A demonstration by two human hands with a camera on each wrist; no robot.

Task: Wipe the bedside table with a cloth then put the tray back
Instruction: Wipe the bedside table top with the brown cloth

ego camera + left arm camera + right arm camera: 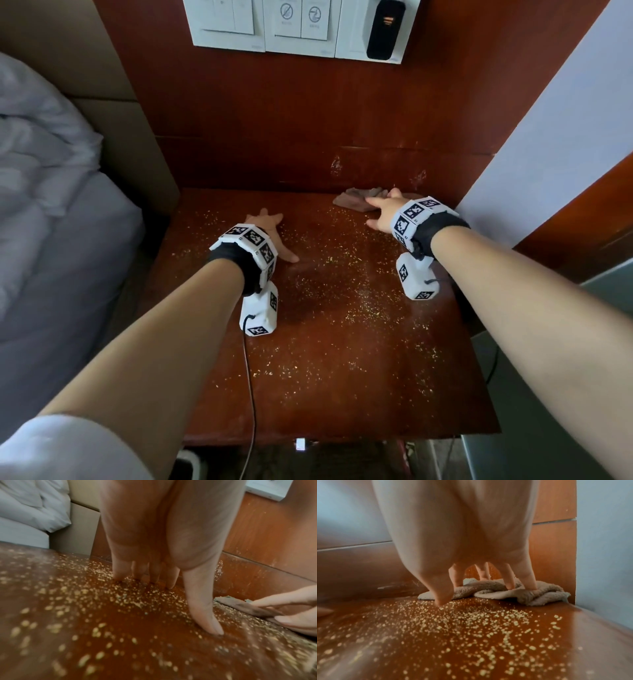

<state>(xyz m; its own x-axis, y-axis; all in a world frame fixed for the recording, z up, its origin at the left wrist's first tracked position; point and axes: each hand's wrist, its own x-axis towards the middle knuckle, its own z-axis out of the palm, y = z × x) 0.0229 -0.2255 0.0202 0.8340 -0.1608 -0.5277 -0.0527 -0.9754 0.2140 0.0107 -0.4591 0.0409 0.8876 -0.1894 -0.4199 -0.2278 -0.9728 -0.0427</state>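
From the head view, the bedside table is strewn with pale crumbs over most of its top. The left hand lies flat on the wood, fingers spread, holding nothing. The right hand reaches to the far right corner, where the brown cloth sits bunched against the back panel. No tray shows in any of the 3 views.

The left wrist view shows the left hand's fingertips pressed straight down on the gritty surface, with the cloth just beside them under the other hand.

The right wrist view shows the right hand's fingers extended and pressing into the crumpled cloth, not curled round it, with the thumb on bare wood.

The risks, as I judge them: a bunched cloth under straight fingers may slip or skate over crumbs, and a fast sweep could scatter them off the front edge or toward the bed.
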